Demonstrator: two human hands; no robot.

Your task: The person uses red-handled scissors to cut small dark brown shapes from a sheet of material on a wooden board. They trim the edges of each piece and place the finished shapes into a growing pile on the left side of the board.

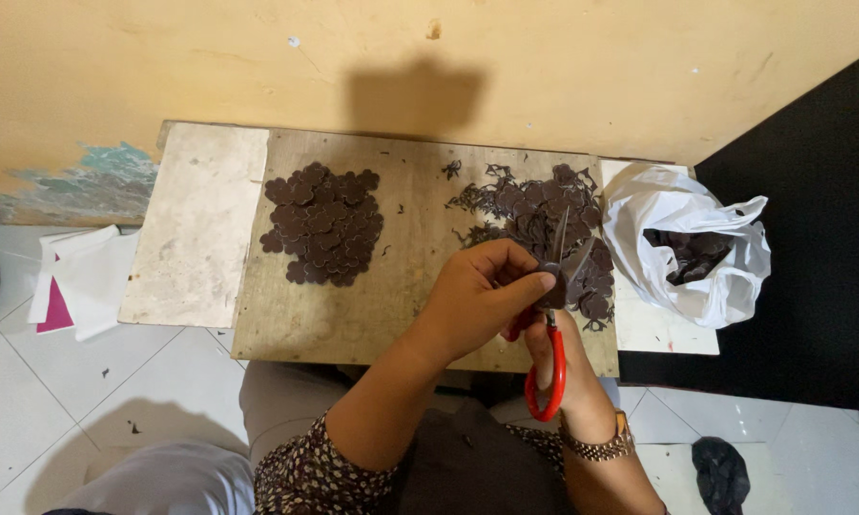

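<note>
Holding a small dark brown cut-out piece (550, 286) pinched between thumb and fingers, the left hand (477, 291) hovers over the near right part of the wooden table (353, 315), its fingers curled tight around the piece. Just beside it, the right hand (568, 367) grips a pair of red-handled scissors (553, 324), fingers threaded through the red loops; the blades stand parted in a narrow V, pointing toward the far edge and meeting the dark piece at their base. A metal-banded wristwatch (596, 446) sits on the right wrist. Behind the hands, along the far right part of the table, lies a loose heap of uncut dark pieces and trimmings (544, 215). Well apart, toward the far left of the wooden board, rests a neat pile of flower-shaped brown cut-outs (322, 226). At the right edge of the table a white plastic bag (687, 243) gapes open, showing more dark scraps inside. A pale slab (196, 224) adjoins the table's left side, and white and pink sheets (76, 281) lie on the tiled floor (29, 401) beyond it.
</note>
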